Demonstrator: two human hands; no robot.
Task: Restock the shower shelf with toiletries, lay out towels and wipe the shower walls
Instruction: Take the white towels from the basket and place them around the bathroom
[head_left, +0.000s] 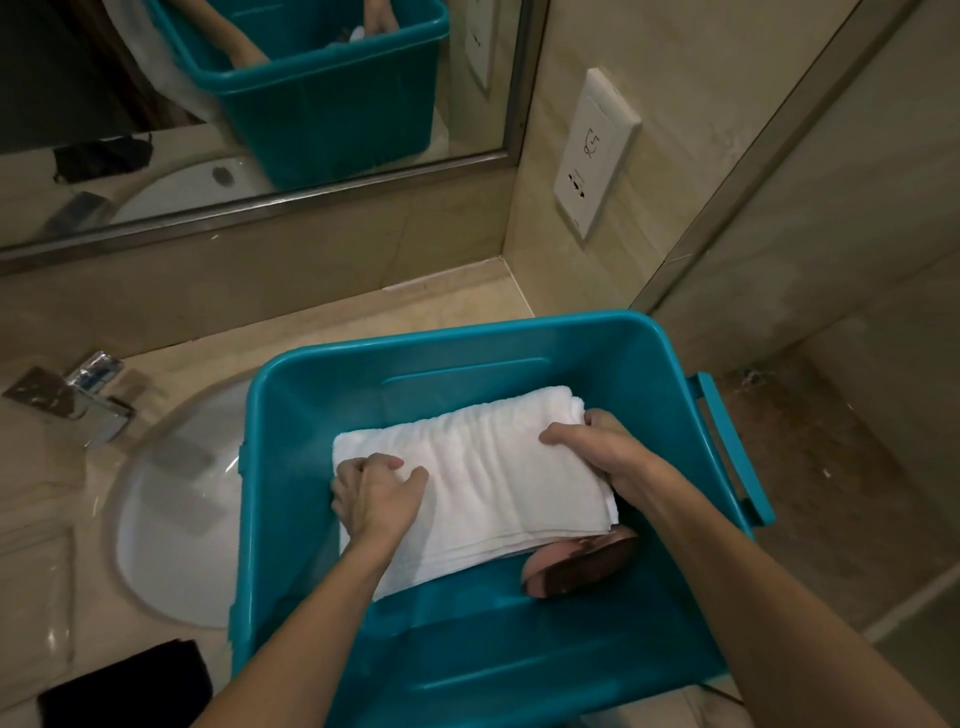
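Left hand (375, 493) and right hand (597, 451) curl their fingers over opposite ends of the folded white towel (483, 483) inside the teal bin (644, 364). Uneven lifting could unfold it. A pinkish item (576, 564) lies beneath the right fingers; bin walls enclose both hands.

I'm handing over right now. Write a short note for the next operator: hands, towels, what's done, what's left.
Left hand grips the left edge of the folded white towels; right hand grips their right edge.
The towels are inside the teal bin, which sits on the counter beside the sink. A pink item lies under them; what it is cannot be told.
Done: nothing visible yet.
Left: lift the towels out and lay them out, restock the shower shelf, wipe the shower walls.
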